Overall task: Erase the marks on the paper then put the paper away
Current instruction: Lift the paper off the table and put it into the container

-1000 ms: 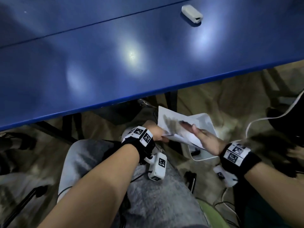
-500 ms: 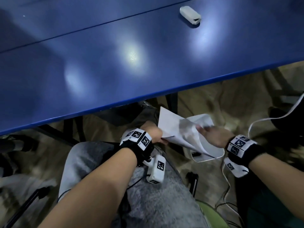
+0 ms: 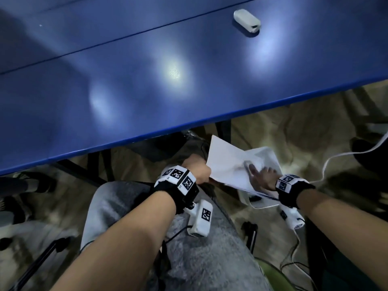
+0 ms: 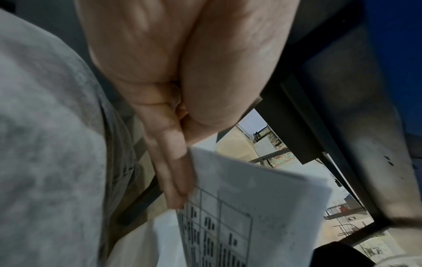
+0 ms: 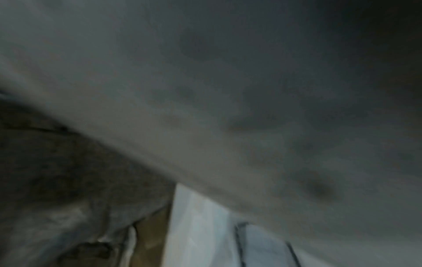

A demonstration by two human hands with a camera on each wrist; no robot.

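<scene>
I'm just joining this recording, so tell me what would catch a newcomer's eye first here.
First, the white paper held below the near edge of the blue table, above the person's lap: the left hand pinches its left edge while the right hand rests on its right side, blurred. The left wrist view shows a printed grid on it. Next, a small white eraser lies alone at the table's far right.

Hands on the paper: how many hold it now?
2. The left hand pinches the paper at its near-left edge; the right hand rests on its right part, grip unclear.
</scene>
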